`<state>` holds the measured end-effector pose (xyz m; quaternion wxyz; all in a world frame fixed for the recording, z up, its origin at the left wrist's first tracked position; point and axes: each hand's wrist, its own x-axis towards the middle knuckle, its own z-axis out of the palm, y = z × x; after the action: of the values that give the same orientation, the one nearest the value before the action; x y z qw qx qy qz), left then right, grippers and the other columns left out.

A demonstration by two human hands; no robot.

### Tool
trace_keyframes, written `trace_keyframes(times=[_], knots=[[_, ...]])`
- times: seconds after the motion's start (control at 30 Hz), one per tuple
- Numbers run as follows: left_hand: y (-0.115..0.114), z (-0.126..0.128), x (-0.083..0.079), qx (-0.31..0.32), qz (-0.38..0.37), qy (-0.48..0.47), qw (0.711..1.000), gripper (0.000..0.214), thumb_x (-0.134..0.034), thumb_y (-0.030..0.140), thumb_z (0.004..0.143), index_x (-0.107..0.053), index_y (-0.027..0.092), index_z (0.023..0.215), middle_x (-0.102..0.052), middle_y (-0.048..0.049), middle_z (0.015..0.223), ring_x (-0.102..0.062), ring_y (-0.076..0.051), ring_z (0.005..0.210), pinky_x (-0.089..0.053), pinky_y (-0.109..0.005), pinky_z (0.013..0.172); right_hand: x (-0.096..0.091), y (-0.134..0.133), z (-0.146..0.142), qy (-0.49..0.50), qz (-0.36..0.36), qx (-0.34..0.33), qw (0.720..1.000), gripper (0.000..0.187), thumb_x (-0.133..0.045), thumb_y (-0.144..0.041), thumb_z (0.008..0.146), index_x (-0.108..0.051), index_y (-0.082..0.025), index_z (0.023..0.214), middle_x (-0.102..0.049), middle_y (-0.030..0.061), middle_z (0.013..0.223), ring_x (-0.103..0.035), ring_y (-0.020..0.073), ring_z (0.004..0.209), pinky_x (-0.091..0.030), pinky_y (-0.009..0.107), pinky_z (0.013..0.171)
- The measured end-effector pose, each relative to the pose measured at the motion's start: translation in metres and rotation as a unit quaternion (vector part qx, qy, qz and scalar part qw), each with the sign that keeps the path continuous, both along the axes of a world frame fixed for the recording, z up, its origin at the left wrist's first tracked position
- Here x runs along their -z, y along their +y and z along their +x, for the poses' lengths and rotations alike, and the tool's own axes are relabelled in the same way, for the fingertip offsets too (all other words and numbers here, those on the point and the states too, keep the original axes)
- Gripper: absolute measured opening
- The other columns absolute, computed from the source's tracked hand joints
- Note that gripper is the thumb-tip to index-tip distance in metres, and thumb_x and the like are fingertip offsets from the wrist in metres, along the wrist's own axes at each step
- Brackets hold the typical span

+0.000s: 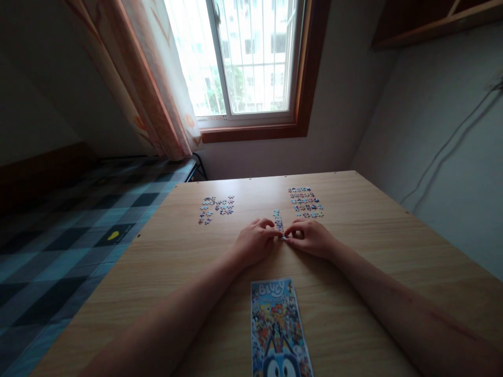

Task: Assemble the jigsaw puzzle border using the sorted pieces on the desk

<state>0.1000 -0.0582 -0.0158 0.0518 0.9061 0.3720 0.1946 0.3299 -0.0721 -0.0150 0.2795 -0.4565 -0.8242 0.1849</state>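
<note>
Puzzle strip (277,220) on table (196,246), pieces (227,210) left and right, poster (279,330) in front

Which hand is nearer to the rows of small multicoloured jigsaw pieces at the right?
Right. The right hand lies on the near side of these jigsaw rows; the left hand lies farther off, to their left.

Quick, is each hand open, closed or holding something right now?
Left hand: partly curled, at the near end of the puzzle strip; grip cannot be told.
Right hand: partly curled, at that same end; grip cannot be told.
</note>
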Motion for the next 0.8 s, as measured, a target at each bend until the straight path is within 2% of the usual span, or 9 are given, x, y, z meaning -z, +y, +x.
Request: trace_keyframes(times=[0.53, 0.7, 0.8], knots=[[-0.0002, 0.0012, -0.0035, -0.004, -0.012, 0.003, 1.0, 0.045, -0.057, 0.007, 0.079, -0.074, 0.032, 0.112, -0.065, -0.0036, 0.127, -0.061, -0.024, 0.111, -0.05, -0.045, 0.1, 0.0043, 0.0014, -0.002, 0.017, 0.003, 0.008, 1.0, 0.017, -0.071, -0.031, 0.079, -0.077, -0.026, 0.093, -0.067, -0.0001, 0.078, -0.057, 0.0105, 0.066, -0.042, 0.023, 0.065], [0.0025, 0.0001, -0.0009, -0.031, -0.046, -0.086, 0.995, 0.047, -0.05, 0.003, 0.081, -0.073, 0.026, 0.115, -0.067, -0.0033, 0.126, -0.065, -0.018, 0.107, -0.052, -0.036, 0.101, 0.0076, 0.0022, 0.0003, 0.031, 0.007, 0.005, 0.999, 0.012, -0.072, -0.029, 0.078, -0.077, -0.025, 0.089, -0.067, -0.0002, 0.081, -0.053, 0.0085, 0.062, -0.04, 0.022, 0.062], [0.0016, 0.0002, -0.0017, -0.026, -0.035, -0.068, 0.997, 0.047, -0.051, 0.003, 0.08, -0.074, 0.027, 0.113, -0.067, -0.0019, 0.128, -0.064, -0.019, 0.11, -0.051, -0.038, 0.103, 0.0084, 0.0023, 0.0006, 0.032, 0.014, -0.006, 0.999, 0.01, -0.071, -0.028, 0.08, -0.079, -0.025, 0.085, -0.067, 0.0009, 0.081, -0.054, 0.0088, 0.062, -0.041, 0.022, 0.062]])
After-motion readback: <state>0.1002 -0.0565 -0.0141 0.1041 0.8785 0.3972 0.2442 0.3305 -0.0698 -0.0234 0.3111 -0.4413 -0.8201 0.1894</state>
